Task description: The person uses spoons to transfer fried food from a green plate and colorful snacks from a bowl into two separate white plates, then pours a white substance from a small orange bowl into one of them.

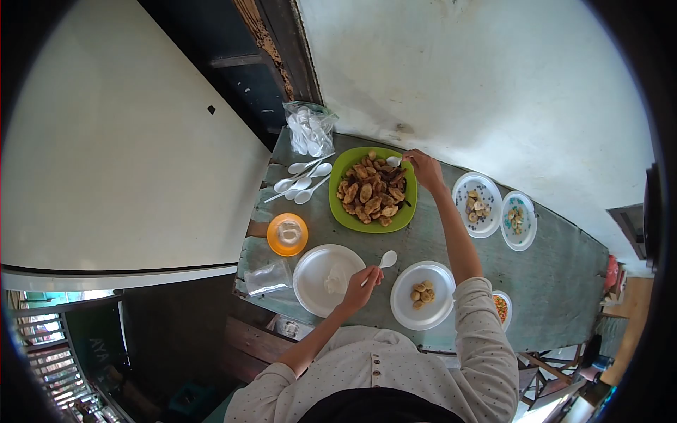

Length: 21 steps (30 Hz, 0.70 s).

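- Spoon 1 (pixel 393 161) is in R hand (pixel 424 169): fingers are narrow on its handle, and its tip is over far R edge of green bowl (pixel 360 225), prob. so it can reach food w/o the fingers going in.
- Brown pcs (pixel 366 192) are heaped in this bowl; its raised rim seems good for keeping the heap together.
- Spoon 2 (pixel 388 259) is in L hand (pixel 362 287), fingers closed round handle; exact finger grip I cannot tell. Its tip points away from body, btwn big plate (pixel 307 282) and near plate (pixel 403 310), so both are in easy reach.
- Small pile (pixel 422 295) sits in middle of near plate, close to body, prob. for short reach.
- Loose spoons (pixel 302 183) lie L of green bowl, beside spoon bag (pixel 309 130); maybe kept together for quick picking.
- Orange dish (pixel 273 240) is beyond big plate, and clear bag (pixel 268 278) is just L of it.
- Dotted plates, one (pixel 462 194) and other (pixel 529 224), hold pcs too, at R side, prob. to keep portions apart.
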Motion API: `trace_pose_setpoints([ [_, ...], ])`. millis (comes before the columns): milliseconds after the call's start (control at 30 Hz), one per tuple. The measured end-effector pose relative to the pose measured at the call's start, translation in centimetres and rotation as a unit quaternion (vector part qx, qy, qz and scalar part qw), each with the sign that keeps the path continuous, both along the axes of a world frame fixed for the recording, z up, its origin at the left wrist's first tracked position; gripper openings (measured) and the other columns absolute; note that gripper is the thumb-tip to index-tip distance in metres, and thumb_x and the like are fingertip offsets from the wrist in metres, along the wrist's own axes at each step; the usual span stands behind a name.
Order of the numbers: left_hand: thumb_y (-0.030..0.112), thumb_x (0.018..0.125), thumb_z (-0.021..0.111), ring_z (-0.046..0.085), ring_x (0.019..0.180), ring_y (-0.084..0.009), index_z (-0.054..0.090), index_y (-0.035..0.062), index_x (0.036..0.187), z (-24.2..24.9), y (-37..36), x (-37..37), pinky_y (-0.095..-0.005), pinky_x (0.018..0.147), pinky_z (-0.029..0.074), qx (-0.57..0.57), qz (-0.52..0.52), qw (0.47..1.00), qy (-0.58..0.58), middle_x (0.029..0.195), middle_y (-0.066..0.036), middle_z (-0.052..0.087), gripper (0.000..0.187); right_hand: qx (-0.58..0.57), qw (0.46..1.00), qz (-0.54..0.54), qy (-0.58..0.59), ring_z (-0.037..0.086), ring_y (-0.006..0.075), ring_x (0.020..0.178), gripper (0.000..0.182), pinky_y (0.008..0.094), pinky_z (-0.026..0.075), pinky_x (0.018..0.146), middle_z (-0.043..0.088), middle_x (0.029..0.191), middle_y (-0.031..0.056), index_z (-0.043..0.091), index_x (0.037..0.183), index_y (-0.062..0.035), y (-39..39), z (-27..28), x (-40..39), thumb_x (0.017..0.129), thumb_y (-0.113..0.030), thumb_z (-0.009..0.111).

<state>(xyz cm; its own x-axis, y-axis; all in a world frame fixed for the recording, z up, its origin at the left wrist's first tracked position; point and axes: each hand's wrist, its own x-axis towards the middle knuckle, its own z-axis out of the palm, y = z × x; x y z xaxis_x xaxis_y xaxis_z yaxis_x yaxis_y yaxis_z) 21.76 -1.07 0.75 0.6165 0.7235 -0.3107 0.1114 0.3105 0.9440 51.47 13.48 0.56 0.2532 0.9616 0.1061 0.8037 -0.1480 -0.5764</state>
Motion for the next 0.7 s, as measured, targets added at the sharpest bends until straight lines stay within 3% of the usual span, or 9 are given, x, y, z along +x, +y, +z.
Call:
trace_pose_setpoints([
  [133,0.022,0.092,0.039,0.043,0.062,-0.0074,0.05,0.0015,0.076,-0.5,-0.2,-0.1,-0.0209,0.059,0.036,0.009,0.015,1.0,-0.008,0.064,-0.001,0.046,0.029,-0.035,0.997,0.043,-0.055,0.057,0.0287,0.08,0.015,0.0387,0.044,0.067,0.061,0.088,0.005,0.058,0.09,-0.0136,0.8,0.4,0.0,0.082,-0.01,0.046],
  [233,0.023,0.092,0.039,0.044,0.059,-0.0079,0.05,0.0011,0.076,-0.8,-0.4,-0.4,-0.0213,0.057,0.037,0.025,0.02,0.999,-0.007,0.061,-0.002,0.047,0.03,-0.014,0.997,0.047,-0.055,0.059,0.024,0.068,0.012,0.0347,0.045,0.061,0.061,0.088,0.0048,0.056,0.092,-0.01,1.6,-1.1,0.8,0.084,-0.011,0.047],
  [300,0.023,0.092,0.039,0.044,0.059,-0.0078,0.05,0.0012,0.075,-0.9,-0.4,-0.6,-0.0212,0.057,0.037,0.032,0.017,0.999,-0.004,0.061,-0.002,0.047,0.03,-0.019,0.997,-0.019,0.079,0.057,0.0176,0.056,0.013,0.0306,0.045,0.055,0.06,0.086,0.0048,0.055,0.092,-0.0061,1.8,-2.4,1.6,0.086,-0.013,0.046],
  [333,0.022,0.092,0.038,0.043,0.062,-0.0072,0.05,0.0019,0.075,-0.8,-0.5,-0.7,-0.0206,0.059,0.036,0.016,0.013,1.0,-0.005,0.064,-0.001,0.046,0.029,-0.017,0.997,-0.018,0.078,0.057,0.0176,0.056,0.013,0.0306,0.045,0.055,0.06,0.086,0.0048,0.055,0.092,-0.0061,1.6,-3.6,1.9,0.086,-0.013,0.046],
  [400,0.021,0.093,0.038,0.041,0.064,-0.0067,0.05,0.0026,0.075,-0.7,-0.4,-0.7,-0.02,0.061,0.035,0.001,0.012,1.0,-0.008,0.066,0.0,0.045,0.028,0.013,0.932,-0.136,0.335,0.051,0.0109,0.048,0.017,0.0252,0.043,0.051,0.059,0.083,0.004,0.055,0.091,-0.0036,0.7,-6.1,2.1,0.089,-0.015,0.043],
  [533,0.021,0.092,0.038,0.042,0.064,-0.0066,0.05,0.0027,0.075,-0.4,-0.2,-0.8,-0.02,0.061,0.035,-0.003,0.01,1.0,-0.005,0.066,0.0,0.045,0.028,0.048,0.904,-0.172,0.389,0.049,0.0078,0.047,0.02,0.0212,0.039,0.047,0.059,0.084,0.0022,0.055,0.093,-0.0047,-1.2,-8.6,1.9,0.09,-0.02,0.042],
  [600,0.022,0.092,0.038,0.042,0.064,-0.0067,0.05,0.0028,0.075,-0.3,-0.2,-0.7,-0.02,0.061,0.035,-0.008,0.007,1.0,0.002,0.067,0.0,0.045,0.028,0.057,0.854,-0.204,0.476,0.047,0.0063,0.047,0.019,0.0192,0.035,0.044,0.058,0.087,0.0009,0.055,0.096,-0.008,-2.0,-8.7,1.8,0.09,-0.021,0.042],
  [700,0.022,0.092,0.039,0.044,0.06,-0.008,0.05,0.0013,0.076,-0.5,-0.2,-0.6,-0.0211,0.057,0.037,0.028,0.011,0.999,-0.012,0.062,-0.002,0.047,0.028,0.065,0.824,-0.22,0.519,0.047,0.0048,0.049,0.019,0.0179,0.032,0.044,0.058,0.089,-0.0002,0.053,0.1,-0.0107,-2.5,-8.5,1.4,0.09,-0.023,0.043],
])
